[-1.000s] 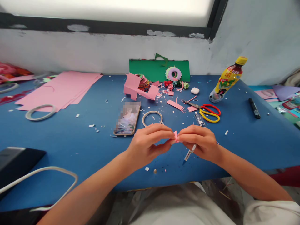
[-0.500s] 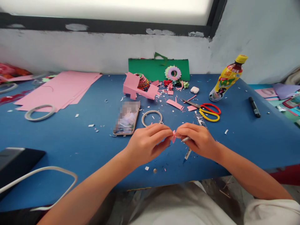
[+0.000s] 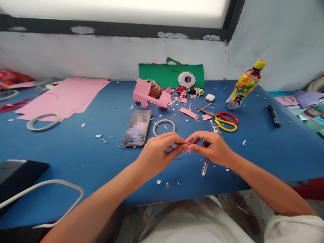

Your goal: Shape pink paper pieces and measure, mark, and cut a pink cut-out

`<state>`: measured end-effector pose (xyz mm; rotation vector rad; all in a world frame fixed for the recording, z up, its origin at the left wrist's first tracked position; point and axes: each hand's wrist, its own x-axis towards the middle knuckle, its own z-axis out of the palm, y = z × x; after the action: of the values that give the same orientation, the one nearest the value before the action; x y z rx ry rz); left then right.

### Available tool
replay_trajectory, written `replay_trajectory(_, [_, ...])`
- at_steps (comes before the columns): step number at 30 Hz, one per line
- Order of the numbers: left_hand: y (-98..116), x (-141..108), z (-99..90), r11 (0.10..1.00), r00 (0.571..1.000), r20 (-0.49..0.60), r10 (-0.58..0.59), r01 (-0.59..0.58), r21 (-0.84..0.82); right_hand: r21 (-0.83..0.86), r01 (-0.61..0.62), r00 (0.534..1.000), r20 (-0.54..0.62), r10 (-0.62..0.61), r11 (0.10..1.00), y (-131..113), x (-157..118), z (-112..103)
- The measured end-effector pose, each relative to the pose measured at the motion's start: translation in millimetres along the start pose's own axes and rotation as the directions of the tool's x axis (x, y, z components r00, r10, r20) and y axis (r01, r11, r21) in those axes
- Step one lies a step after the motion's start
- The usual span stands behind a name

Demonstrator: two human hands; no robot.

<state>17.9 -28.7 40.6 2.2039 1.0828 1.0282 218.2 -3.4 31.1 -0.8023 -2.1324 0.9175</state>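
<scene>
Between both sets of fingertips is a small folded pink paper piece (image 3: 187,149), its pointed flaps hanging below. My left hand (image 3: 162,148) pinches it from the left, thumb against forefinger. My right hand (image 3: 215,148) has its forefinger and thumb at the paper's right side. Tucked through that same hand is a slim pen (image 3: 205,167), silver with a dark grip, its pointed end up and bluish end down. Just behind the hands lies a white tape roll (image 3: 164,120), with scissors (image 3: 225,121) with red and yellow handles to the right.
A phone (image 3: 137,128) lies left of the tape roll. Cut pink paper (image 3: 141,89), a green sheet (image 3: 159,75) and a scalloped paper ring (image 3: 186,79) are at the back. A drink bottle (image 3: 244,86) stands right; pink sheets (image 3: 68,94) and another tape roll (image 3: 43,122) lie left.
My right fingers have shifted on the paper, and the pen has swung more upright in that hand. The paper's flaps now show more openly. My left hand barely moved.
</scene>
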Motion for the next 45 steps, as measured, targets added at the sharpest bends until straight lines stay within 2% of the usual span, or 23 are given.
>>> replay_trajectory(5, [-1.0, 0.8, 1.7, 0.971, 0.987, 0.009, -0.163, 0.162, -0.177, 0.07, 0.016, 0.999, -0.036, -0.013, 0.997, 1.8, 1.3, -1.4])
replay_trajectory(7, [-1.6, 2.0, 1.2, 0.966, 0.984, -0.008, -0.176, 0.171, -0.194, 0.105, 0.067, 0.996, -0.067, -0.06, 0.992, 3.2, 1.9, -2.4])
replay_trajectory(13, [-0.2, 2.4, 0.7, 0.973, 0.997, 0.045, -0.061, 0.07, -0.218, 0.085, 0.194, 0.977, -0.11, -0.184, 0.977, 6.1, -0.1, -1.7])
replay_trajectory(15, [-0.6, 2.0, 1.1, 0.977, 0.999, 0.032, 0.011, -0.004, -0.211, 0.05, 0.164, 0.978, -0.14, -0.156, 0.985, 6.3, -1.7, -0.1])
replay_trajectory(18, [-2.7, 1.7, 1.7, 0.982, 0.988, -0.016, 0.153, -0.153, -0.112, 0.023, 0.095, 0.985, -0.147, -0.091, 0.995, 5.5, -3.0, 1.3])
replay_trajectory(22, [-5.0, 0.7, 1.9, 0.963, 0.96, -0.078, 0.271, -0.269, 0.024, 0.047, 0.107, 0.989, -0.109, -0.101, 0.993, 2.7, -2.8, -0.3])
replay_trajectory(31, [-6.7, -1.8, 4.9, 0.941, 0.938, -0.098, 0.333, -0.324, 0.097, 0.028, 0.079, 0.992, -0.096, -0.076, 0.996, 3.2, -5.0, 1.0])
replay_trajectory(34, [-7.4, -2.6, 7.4, 0.947, 0.943, -0.102, 0.316, -0.307, 0.097, 0.004, 0.174, 0.98, -0.098, -0.173, 0.985, 5.4, -5.2, 1.6])
replay_trajectory(39, [-4.5, -5.5, 10.0, 0.954, 0.946, -0.124, 0.299, -0.294, 0.055, -0.09, 0.345, 0.93, -0.103, -0.353, 0.934, 6.3, -6.4, 1.2])
replay_trajectory(45, [-1.7, -6.2, 9.1, 0.953, 0.947, -0.111, 0.303, -0.298, 0.055, -0.213, 0.416, 0.895, -0.078, -0.44, 0.884, 8.9, -10.8, 1.4])
